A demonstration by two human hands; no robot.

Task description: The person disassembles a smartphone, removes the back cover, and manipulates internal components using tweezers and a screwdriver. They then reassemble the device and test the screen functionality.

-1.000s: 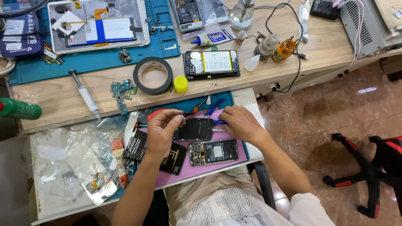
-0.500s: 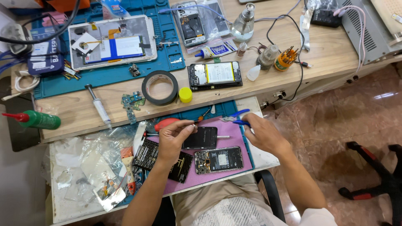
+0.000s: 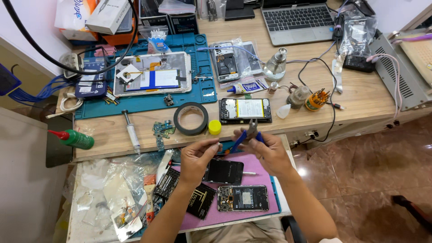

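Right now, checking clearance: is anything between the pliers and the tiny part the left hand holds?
Nothing visible. The blue-handled pliers in the right hand sit just right of the left hand fingertips, open air between.

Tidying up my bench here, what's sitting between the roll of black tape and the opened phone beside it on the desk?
In the head view, a small yellow cap lies between the tape roll and the opened phone.
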